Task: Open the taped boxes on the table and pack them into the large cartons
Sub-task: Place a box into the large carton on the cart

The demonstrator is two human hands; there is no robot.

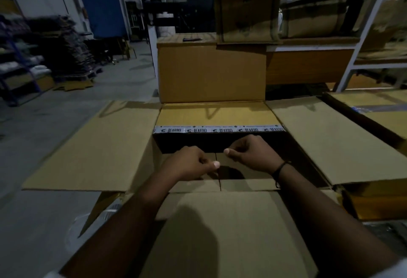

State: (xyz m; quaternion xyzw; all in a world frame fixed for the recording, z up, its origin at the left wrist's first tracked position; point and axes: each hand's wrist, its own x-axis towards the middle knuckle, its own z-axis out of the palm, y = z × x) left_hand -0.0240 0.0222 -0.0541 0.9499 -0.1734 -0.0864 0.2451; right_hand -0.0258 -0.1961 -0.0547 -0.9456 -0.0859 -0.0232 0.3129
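The small brown cardboard box has its seam running straight away between left hand and right hand, equally near; each curled grip pinches its flap edge.

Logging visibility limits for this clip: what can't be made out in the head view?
- Carton interior: in deep shadow, so its contents can't be told.
- Left hand and right hand: the curled fingers hide whatever they pinch, if anything.
- Dark item on the far box: too small to identify.
- Shelf goods at left: blurred.
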